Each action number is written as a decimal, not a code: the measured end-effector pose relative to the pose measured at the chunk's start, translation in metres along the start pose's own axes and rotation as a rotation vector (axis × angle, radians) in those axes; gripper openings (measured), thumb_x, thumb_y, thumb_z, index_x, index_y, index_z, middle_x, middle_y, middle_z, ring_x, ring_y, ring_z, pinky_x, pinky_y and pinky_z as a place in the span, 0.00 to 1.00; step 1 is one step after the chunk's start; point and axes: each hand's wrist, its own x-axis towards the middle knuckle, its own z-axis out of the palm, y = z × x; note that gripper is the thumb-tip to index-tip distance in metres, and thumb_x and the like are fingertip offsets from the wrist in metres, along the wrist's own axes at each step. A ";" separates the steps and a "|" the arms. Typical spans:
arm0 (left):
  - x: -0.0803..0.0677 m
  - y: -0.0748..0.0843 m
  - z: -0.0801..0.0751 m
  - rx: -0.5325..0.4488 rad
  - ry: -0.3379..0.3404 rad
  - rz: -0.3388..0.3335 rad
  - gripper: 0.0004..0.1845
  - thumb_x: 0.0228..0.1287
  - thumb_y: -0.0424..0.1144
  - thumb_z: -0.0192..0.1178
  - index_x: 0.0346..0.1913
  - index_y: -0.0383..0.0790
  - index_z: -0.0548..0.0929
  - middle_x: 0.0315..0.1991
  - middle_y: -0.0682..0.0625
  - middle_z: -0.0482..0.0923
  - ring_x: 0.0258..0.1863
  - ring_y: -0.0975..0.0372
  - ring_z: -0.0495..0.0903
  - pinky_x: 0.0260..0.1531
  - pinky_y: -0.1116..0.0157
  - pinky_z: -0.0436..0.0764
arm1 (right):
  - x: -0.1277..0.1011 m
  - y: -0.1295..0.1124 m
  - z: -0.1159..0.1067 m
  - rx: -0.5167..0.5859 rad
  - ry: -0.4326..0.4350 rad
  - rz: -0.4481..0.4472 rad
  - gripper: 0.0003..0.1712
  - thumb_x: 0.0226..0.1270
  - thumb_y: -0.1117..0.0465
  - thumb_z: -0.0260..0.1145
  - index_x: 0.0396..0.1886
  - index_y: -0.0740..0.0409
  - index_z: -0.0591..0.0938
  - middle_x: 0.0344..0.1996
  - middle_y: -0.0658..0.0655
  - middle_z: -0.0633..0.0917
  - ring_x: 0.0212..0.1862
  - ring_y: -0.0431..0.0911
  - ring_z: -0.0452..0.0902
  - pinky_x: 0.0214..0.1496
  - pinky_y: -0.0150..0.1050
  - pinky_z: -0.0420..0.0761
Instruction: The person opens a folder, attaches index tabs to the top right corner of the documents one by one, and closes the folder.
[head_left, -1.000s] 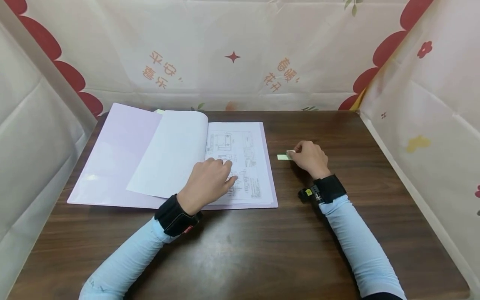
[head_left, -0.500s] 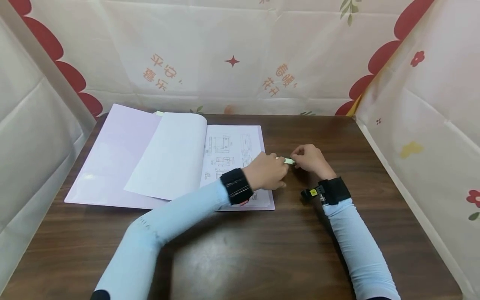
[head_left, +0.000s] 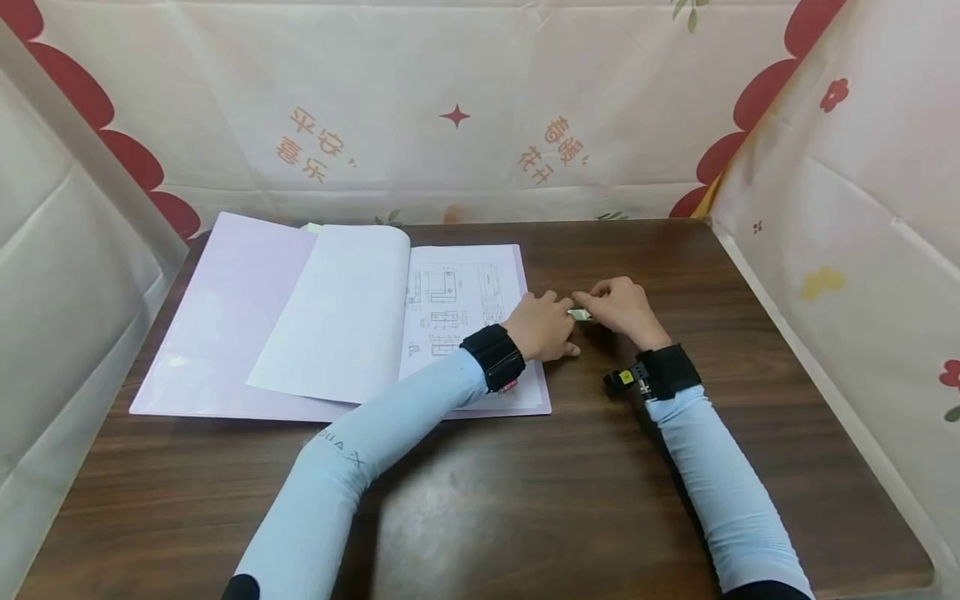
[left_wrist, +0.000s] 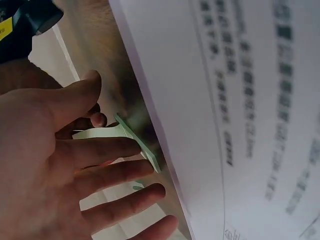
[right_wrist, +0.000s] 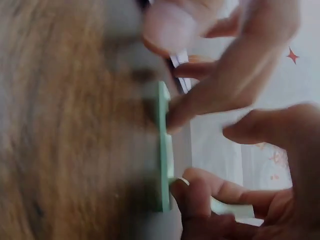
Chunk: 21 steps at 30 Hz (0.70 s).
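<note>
A small light-green sticky-note pad lies on the table just right of an open document folder. My left hand reaches over the printed page to it. In the left wrist view the fingers of my left hand are nearly straight, some touching the pad. My right hand is at the pad's other side. In the right wrist view, the thumb and finger of my right hand pinch a pale green sticky note lifted from the pad, while a left fingertip presses the pad.
The folder's white leaf is turned to the left. Line drawings cover the right page. A pale green tab sticks out behind the leaf. Patterned cloth walls enclose the brown wooden table at back and sides.
My left hand has moved right, from over the printed page to the sticky-note pad. My right hand has stayed near the pad, its fingers shifting slightly.
</note>
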 end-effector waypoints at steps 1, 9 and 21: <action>0.001 0.000 0.000 -0.010 0.001 -0.002 0.31 0.76 0.67 0.47 0.65 0.52 0.83 0.77 0.53 0.67 0.72 0.55 0.70 0.67 0.51 0.75 | 0.000 -0.001 0.001 -0.008 0.011 0.006 0.23 0.75 0.48 0.63 0.47 0.66 0.86 0.39 0.64 0.86 0.39 0.54 0.78 0.39 0.41 0.75; 0.002 0.000 0.001 -0.061 -0.017 -0.011 0.29 0.77 0.65 0.48 0.67 0.51 0.81 0.79 0.53 0.64 0.74 0.52 0.67 0.67 0.51 0.74 | -0.001 0.003 0.001 0.002 0.030 0.014 0.09 0.69 0.64 0.69 0.43 0.66 0.87 0.50 0.69 0.84 0.47 0.59 0.76 0.48 0.51 0.77; -0.001 0.004 0.002 -0.055 0.009 -0.050 0.33 0.73 0.68 0.52 0.70 0.50 0.78 0.78 0.54 0.65 0.71 0.52 0.68 0.65 0.53 0.76 | -0.002 0.031 -0.034 -0.037 0.054 0.062 0.15 0.73 0.60 0.65 0.48 0.67 0.88 0.55 0.72 0.83 0.49 0.60 0.75 0.45 0.49 0.75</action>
